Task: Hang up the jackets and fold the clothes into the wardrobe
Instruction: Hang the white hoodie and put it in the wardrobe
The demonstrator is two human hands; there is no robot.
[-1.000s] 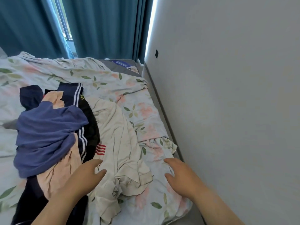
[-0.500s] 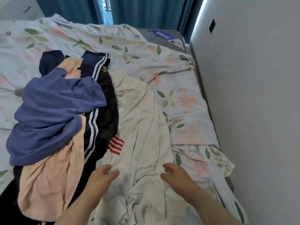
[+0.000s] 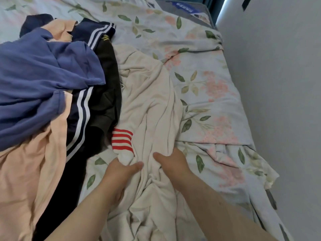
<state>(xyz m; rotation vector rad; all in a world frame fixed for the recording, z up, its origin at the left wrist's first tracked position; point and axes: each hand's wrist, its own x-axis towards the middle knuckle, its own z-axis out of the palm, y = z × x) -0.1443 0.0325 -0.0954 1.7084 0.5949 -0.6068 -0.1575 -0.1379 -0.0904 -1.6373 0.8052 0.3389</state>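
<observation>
Head view: my left hand pinches a fold of the cream shirt just below its red-striped cuff. My right hand, just beside it, curls its fingers into the same cloth. The shirt lies rumpled on the bed, stretching away from both hands. Left of my left hand, a blue top, a peach garment and a navy striped garment lie heaped.

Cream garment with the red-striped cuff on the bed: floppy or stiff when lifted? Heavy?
Likely floppy: the cream garment with red-striped cuff lies in deep folds and bunches where the left hand and right hand grip it. Probably light: the cloth looks thin. Ungripped parts will likely sag.
</observation>
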